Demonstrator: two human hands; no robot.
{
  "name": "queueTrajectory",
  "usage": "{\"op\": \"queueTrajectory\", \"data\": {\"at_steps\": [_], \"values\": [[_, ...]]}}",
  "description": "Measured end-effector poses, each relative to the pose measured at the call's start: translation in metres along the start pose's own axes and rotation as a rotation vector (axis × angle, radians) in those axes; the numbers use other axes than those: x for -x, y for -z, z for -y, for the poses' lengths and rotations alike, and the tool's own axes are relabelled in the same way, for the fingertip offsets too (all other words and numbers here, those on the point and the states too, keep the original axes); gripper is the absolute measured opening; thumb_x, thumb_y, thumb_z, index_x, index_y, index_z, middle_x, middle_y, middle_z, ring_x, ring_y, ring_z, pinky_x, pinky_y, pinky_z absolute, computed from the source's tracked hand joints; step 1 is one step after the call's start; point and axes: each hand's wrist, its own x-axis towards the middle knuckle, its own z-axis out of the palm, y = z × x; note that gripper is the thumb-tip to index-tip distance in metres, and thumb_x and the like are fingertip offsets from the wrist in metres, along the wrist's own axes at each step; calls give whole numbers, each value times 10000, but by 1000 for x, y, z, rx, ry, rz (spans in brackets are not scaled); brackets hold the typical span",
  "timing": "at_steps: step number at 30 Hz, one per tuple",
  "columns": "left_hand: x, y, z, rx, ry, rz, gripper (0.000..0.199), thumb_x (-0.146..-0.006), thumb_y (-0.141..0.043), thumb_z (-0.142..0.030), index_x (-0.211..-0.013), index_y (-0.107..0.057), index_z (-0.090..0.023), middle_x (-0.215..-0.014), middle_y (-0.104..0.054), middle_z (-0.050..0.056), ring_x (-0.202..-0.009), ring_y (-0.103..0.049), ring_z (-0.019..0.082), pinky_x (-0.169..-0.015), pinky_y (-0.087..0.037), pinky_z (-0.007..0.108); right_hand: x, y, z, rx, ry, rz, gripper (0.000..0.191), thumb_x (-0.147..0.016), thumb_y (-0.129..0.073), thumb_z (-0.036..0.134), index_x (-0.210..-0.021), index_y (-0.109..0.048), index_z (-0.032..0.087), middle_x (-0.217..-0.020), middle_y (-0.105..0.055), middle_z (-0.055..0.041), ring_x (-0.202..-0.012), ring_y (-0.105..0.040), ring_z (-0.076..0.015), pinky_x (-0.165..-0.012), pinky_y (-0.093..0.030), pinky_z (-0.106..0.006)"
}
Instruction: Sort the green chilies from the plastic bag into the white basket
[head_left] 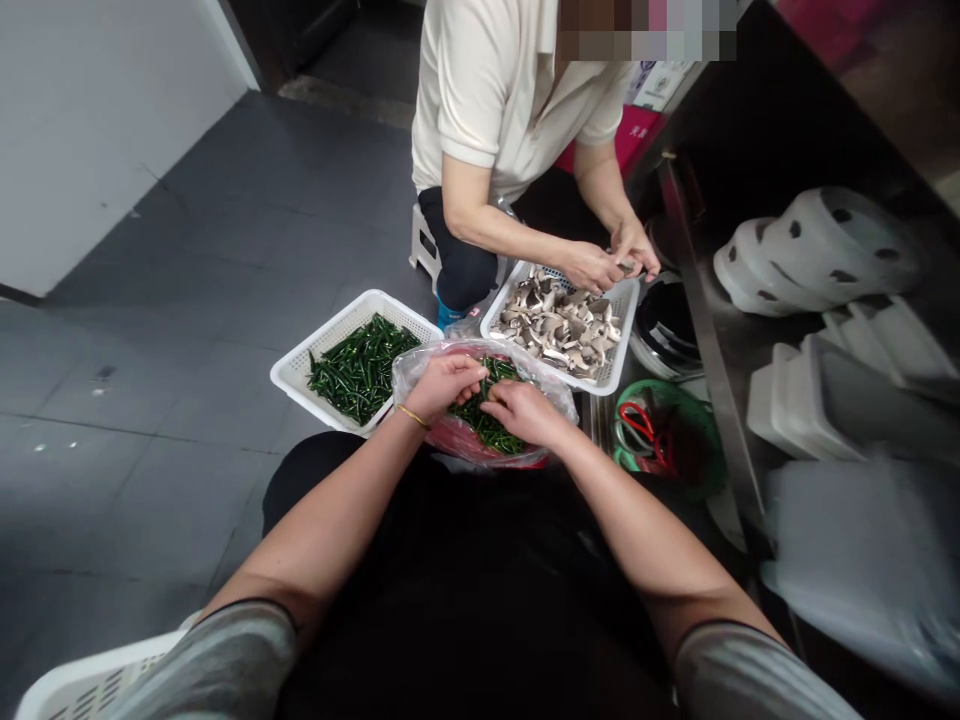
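Observation:
My left hand (448, 384), with a yellow band at its wrist, is closed in a pinch on a slim green chili pepper over an open plastic bag (556, 392). Close beside it, my right hand (526, 410) is also closed, thumb against fingers; what lies between those fingertips is too small to make out. Green chili peppers (496, 432) fill the bag beneath both hands, and the bag looks clear with red under it. To the left, a white perforated basket (291, 376) holds a heap of dark green chili peppers (361, 368).
Opposite me a person (487, 90) works over a white basket (616, 372) of torn mushrooms (559, 325). At right, red-handled scissors (654, 440) lie in a green basket (705, 425), beside a metal shelf (720, 370) with white containers (787, 400). Another white basket (97, 665) stands lower left.

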Motion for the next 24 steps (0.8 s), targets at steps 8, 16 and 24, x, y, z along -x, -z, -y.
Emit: {"op": "queueTrajectory", "data": {"at_steps": [8, 16, 24], "values": [[5, 22, -26, 190, -116, -93, 196, -680, -620, -328, -738, -540, -159, -665, -594, 1, -563, -544, 97, -529, -452, 220, -21, -18, -12, 142, -335, 64, 477, -851, -479, 593, -865, -686, 163, -891, -694, -143, -815, -644, -246, -677, -440, -307], [-2, 23, -3, 59, 122, -69, 227, -639, -681, -284, -689, -495, -164, -469, -398, -83, -365, -312, 35, -378, -222, 181, -50, -33, -22, -176, -446, -18, 248, -761, -613, 401, -680, -649, 170, -686, -649, -42, -647, -591, -159, -576, -408, -245], [-7, 5, 7, 11, 1, 94, 330, -646, -743, -379, -700, -507, -155, -510, -407, -77, -421, -325, 36, -406, -217, 186, -20, 2, -15, -710, -148, -301, 347, -792, -555, 502, -791, -610, 160, -625, -570, 25, -520, -472, -95, -512, -363, -213]]}}
